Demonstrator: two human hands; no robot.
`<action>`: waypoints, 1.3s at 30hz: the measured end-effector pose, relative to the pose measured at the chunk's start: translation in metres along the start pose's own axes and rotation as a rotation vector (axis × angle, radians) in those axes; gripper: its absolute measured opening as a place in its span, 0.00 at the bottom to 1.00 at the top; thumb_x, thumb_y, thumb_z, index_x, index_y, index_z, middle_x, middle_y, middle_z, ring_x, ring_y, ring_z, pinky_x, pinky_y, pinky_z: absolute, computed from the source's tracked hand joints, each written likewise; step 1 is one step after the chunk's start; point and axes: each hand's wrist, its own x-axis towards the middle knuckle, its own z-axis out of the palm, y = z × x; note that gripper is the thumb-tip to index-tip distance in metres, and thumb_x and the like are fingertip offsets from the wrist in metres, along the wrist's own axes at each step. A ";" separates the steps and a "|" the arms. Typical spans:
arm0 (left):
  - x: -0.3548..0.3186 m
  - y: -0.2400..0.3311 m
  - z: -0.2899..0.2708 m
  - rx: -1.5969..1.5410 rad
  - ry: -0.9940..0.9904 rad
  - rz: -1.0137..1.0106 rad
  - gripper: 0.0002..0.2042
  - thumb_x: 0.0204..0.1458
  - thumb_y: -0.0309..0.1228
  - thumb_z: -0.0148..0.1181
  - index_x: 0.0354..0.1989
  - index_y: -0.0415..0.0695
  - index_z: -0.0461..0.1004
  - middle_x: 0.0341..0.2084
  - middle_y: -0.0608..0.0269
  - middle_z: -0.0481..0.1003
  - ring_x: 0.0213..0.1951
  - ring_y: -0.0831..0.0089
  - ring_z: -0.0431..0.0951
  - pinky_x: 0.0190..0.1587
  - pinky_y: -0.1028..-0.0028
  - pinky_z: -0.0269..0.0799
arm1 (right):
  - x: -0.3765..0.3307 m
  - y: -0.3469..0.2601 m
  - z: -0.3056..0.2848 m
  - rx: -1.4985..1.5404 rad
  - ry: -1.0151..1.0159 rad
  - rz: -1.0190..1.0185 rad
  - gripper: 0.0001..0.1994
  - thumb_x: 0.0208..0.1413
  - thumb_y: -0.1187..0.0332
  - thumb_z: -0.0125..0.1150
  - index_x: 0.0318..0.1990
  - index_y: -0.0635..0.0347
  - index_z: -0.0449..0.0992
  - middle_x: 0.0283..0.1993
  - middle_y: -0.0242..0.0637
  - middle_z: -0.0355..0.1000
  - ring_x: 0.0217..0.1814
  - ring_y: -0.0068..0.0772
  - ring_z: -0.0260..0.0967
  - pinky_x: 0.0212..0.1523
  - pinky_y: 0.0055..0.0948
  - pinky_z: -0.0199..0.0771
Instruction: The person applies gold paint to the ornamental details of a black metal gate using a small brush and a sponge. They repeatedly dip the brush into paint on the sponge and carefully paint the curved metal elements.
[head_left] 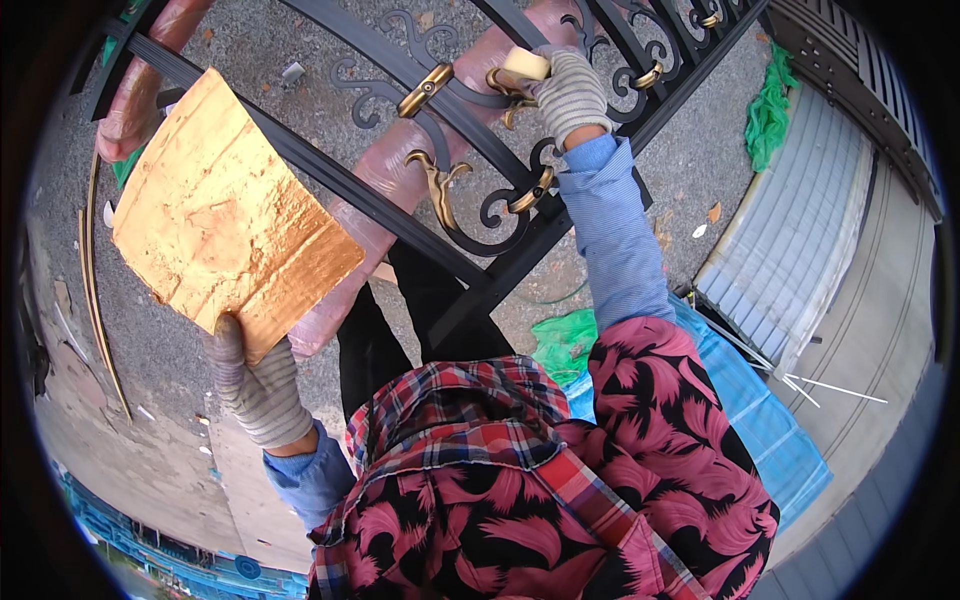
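My left hand (pixel 255 385), in a striped knit glove, grips the lower corner of a flat board (pixel 225 215) coated in gold paint and holds it up at the left. My right hand (pixel 568 92), gloved the same way, holds a small pale brush or sponge (pixel 524 65) against a gold leaf ornament (pixel 508 92) on a black wrought-iron gate (pixel 470 200) lying flat in front of me. Other gold details (pixel 438 185) show along the gate's scrolls.
The gate rests on pink wrapped supports (pixel 390 165) over grey gravel ground. A blue tarp (pixel 760 410) and green cloth (pixel 565 340) lie at the right. A ribbed grey shutter panel (pixel 800 230) stands further right. A thin curved gold strip (pixel 95 290) lies at the left.
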 end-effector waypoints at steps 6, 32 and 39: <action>-0.001 -0.003 -0.003 0.030 0.009 -0.008 0.28 0.46 0.30 0.57 0.55 0.34 0.54 0.51 0.53 0.61 0.54 0.63 0.60 0.58 0.63 0.50 | 0.017 -0.026 0.011 0.284 0.091 -0.177 0.21 0.32 0.71 0.68 0.40 0.62 0.72 0.36 0.44 0.70 0.38 0.39 0.70 0.40 0.30 0.71; -0.002 -0.005 0.002 0.075 -0.004 -0.010 0.28 0.46 0.30 0.57 0.54 0.34 0.55 0.50 0.53 0.62 0.53 0.64 0.61 0.58 0.64 0.51 | -0.015 0.022 -0.029 0.505 0.259 0.084 0.23 0.37 0.68 0.68 0.43 0.65 0.68 0.38 0.46 0.71 0.39 0.37 0.71 0.38 0.29 0.74; 0.001 -0.006 -0.006 0.029 -0.059 -0.090 0.26 0.47 0.30 0.56 0.54 0.32 0.55 0.51 0.51 0.61 0.54 0.64 0.60 0.59 0.64 0.50 | -0.045 0.029 -0.028 0.150 0.204 0.142 0.21 0.34 0.63 0.69 0.37 0.64 0.72 0.33 0.46 0.71 0.35 0.41 0.71 0.37 0.33 0.72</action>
